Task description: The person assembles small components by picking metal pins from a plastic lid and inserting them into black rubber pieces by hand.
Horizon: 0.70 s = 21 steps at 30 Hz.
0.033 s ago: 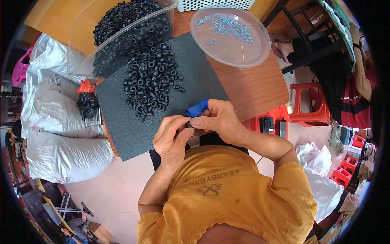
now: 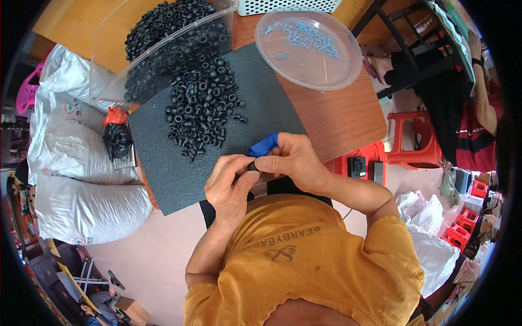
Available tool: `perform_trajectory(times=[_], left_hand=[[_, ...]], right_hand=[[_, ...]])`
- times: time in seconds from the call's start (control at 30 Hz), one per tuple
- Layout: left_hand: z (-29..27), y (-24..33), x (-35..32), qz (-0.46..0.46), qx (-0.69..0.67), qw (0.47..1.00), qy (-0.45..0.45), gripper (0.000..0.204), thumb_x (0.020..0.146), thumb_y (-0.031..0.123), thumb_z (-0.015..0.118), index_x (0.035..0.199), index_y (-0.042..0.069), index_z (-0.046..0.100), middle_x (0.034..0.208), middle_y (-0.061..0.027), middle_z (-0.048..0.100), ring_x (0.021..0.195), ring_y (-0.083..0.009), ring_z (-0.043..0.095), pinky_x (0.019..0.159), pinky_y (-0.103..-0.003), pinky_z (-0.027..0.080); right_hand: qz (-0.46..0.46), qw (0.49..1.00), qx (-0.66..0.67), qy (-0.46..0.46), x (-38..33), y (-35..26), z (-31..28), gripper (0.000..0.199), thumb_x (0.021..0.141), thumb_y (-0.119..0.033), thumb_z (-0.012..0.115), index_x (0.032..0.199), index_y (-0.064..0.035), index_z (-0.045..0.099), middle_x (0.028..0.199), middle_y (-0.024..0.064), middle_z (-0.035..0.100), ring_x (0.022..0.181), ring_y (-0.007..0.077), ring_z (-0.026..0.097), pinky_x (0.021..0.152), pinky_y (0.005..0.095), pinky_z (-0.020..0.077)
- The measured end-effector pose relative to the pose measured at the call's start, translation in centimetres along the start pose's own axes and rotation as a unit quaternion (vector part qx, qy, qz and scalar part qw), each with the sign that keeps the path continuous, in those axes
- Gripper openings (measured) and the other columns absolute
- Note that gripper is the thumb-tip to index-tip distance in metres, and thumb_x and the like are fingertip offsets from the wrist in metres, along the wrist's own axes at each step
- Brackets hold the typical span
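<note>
My left hand [image 2: 231, 182] and my right hand [image 2: 291, 157] meet over the near edge of a dark grey foam mat [image 2: 163, 157]. Between their fingertips they pinch a small black rubber ring [image 2: 253, 165]. A blue cover [image 2: 263, 145] wraps a finger of my right hand. A loose pile of black rubber rings [image 2: 201, 103] lies on the mat beyond my hands. Behind the pile, a clear plastic bin [image 2: 163, 43] holds many more. At the far right, a clear round dish [image 2: 307, 46] carries small metal screws.
The wooden table [image 2: 342, 119] ends just right of my hands. White sacks [image 2: 81, 179] and a black bag with an orange tie [image 2: 116, 138] sit at the left. A red stool [image 2: 413, 141] and another seated person [image 2: 473, 125] are at the right.
</note>
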<state>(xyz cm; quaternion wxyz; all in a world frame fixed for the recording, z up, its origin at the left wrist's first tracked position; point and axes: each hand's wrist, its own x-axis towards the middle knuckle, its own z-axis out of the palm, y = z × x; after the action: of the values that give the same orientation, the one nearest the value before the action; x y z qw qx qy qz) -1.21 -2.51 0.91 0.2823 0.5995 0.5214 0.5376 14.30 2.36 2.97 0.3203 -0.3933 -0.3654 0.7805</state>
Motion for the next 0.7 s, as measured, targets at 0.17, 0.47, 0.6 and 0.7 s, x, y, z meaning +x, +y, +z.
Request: perform_trajectory(times=[0.17,0.47,0.6,0.7], left_hand=[[-0.2,-1.3,-0.5,-0.138,-0.235,0.962,0.009,0.02,0.078,0.009,0.069,0.092,-0.003,0.062,0.083,-0.0061,0.059,0.062,-0.0107,0.053,0.055,-0.021,0.043],[-0.5,-1.4,0.3,-0.24,-0.461,0.855,0.003,0.02,0.08,0.009,0.066,0.092,-0.005,0.059,0.081,-0.0136,0.063,0.059,-0.0149,0.055,0.052,-0.024,0.045],[-0.5,-1.5,0.3,-0.252,-0.467,0.848,0.001,0.018,0.082,0.009,0.064,0.093,-0.005,0.058,0.082,-0.0139,0.063,0.059,-0.0152,0.055,0.052,-0.025,0.045],[-0.5,-1.3,0.4,-0.261,-0.465,0.846,0.027,0.018,0.083,0.009,0.063,0.094,-0.004,0.057,0.083,-0.0138,0.063,0.059,-0.0148,0.055,0.052,-0.025,0.045]], right_hand=[[-0.072,0.979,-0.19,0.031,1.4,-0.2,-0.5,0.015,0.078,-0.01,0.067,0.083,0.0017,0.06,0.076,0.0058,0.062,0.065,0.0098,0.057,0.056,0.0231,0.0467],[-0.492,0.636,-0.586,0.096,7.3,0.0,-0.2,0.018,0.067,-0.004,0.066,0.076,-0.0008,0.051,0.072,0.0124,0.049,0.073,0.0316,0.048,0.056,0.0395,0.0412],[-0.472,0.597,-0.644,0.074,7.8,0.4,-0.6,0.02,0.065,-0.003,0.067,0.08,0.0,0.054,0.075,0.0122,0.051,0.074,0.0316,0.049,0.056,0.039,0.0417],[-0.458,0.665,-0.585,0.071,6.3,-0.2,-0.4,0.02,0.066,-0.003,0.067,0.082,-0.0002,0.055,0.074,0.0116,0.053,0.072,0.0304,0.05,0.056,0.0383,0.0412]])
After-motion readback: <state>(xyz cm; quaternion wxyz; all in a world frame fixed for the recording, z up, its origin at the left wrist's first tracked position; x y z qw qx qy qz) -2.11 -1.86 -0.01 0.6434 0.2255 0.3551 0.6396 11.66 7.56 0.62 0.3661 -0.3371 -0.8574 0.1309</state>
